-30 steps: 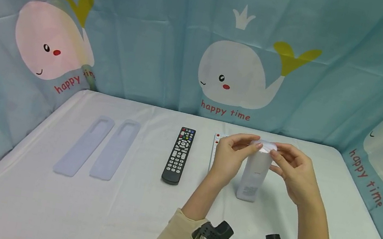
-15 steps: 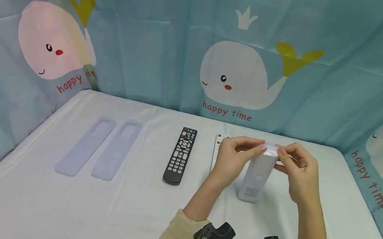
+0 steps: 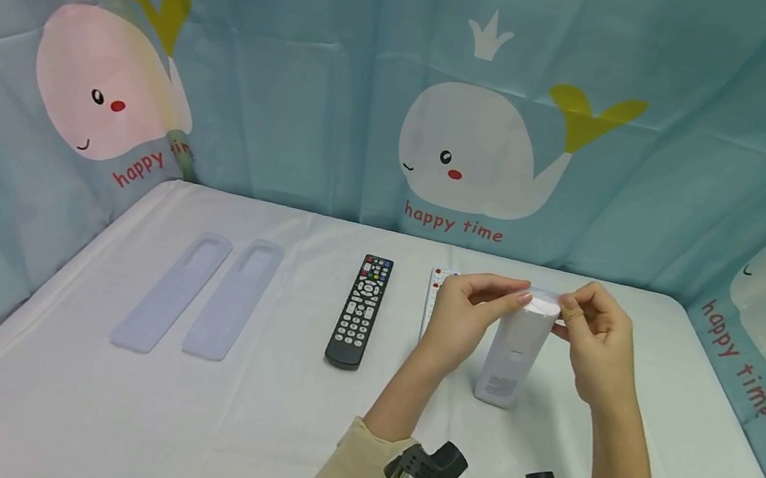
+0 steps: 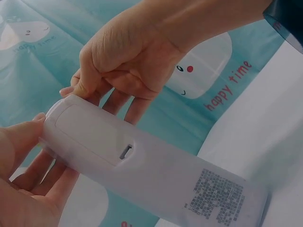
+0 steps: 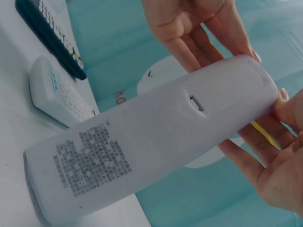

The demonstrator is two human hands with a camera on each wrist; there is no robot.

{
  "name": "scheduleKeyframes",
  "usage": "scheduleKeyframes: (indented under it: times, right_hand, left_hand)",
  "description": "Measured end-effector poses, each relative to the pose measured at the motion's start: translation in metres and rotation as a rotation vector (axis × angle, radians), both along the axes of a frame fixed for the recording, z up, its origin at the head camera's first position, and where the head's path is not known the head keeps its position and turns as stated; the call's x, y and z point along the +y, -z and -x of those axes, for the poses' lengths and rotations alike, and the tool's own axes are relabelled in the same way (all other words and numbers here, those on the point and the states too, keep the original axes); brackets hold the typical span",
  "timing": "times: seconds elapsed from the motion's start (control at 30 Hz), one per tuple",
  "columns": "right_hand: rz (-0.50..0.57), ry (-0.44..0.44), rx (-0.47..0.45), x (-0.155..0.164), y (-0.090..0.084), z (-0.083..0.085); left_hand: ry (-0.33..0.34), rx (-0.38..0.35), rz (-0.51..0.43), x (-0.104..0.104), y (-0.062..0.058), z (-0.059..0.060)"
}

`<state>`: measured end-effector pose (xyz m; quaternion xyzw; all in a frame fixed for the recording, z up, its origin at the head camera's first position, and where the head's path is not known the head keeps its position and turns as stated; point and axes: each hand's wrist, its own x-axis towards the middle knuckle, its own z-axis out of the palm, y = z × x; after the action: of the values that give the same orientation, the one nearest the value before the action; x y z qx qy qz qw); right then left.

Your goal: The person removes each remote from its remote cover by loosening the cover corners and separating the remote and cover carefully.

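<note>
A white remote control (image 3: 515, 350) stands tilted on its end, its back with battery cover and printed label facing me. A translucent sleeve (image 3: 547, 295) shows at its top edge; in the wrist views the remote's back looks hazy. My left hand (image 3: 458, 319) pinches the upper left corner, thumb on the near side. At the upper right corner my right hand (image 3: 597, 343) pinches with thumb and fingers. Both hands (image 4: 28, 179) also appear around the top end in the left wrist view. The right wrist view shows the label side of the remote (image 5: 151, 132) lengthwise.
A black remote (image 3: 359, 313) lies left of the hands. Another white remote (image 3: 430, 302) lies partly hidden behind my left hand. Two flat translucent sleeves (image 3: 171, 292) lie farther left on the white tablecloth (image 3: 96, 411). A blue whale-print curtain (image 3: 294, 131) hangs behind the table.
The remote's top end and both hands have shifted slightly right. My right thumb has moved outward to the corner, and more of the remote's top end face shows.
</note>
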<state>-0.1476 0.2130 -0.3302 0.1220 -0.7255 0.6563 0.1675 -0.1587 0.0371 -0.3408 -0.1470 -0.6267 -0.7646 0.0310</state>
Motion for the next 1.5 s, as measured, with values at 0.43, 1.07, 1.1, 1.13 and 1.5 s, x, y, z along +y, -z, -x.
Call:
scheduleKeyframes:
  times: [0.43,1.07,1.1,1.13,1.5]
  right_hand:
    - [0.080,-0.002,-0.106,-0.0012,0.0012,0.0028]
    - [0.035,0.014,-0.371,0.0048,-0.0045,0.0055]
    - [0.032,0.012,-0.375,0.0051,-0.0043,0.0056]
    - [0.033,0.010,-0.383,0.0052,-0.0043,0.0057]
    - [0.066,-0.012,-0.440,0.0051,-0.0018,0.0072]
  left_hand:
    - [0.067,0.060,0.061,0.0003,-0.0028,-0.0014]
    - [0.121,0.086,0.050,0.0028,-0.0071,-0.0035]
    - [0.122,0.082,0.049,0.0028,-0.0073,-0.0037]
    - [0.124,0.080,0.049,0.0027,-0.0073,-0.0040]
    - [0.142,0.088,0.042,0.0037,-0.0066,-0.0036]
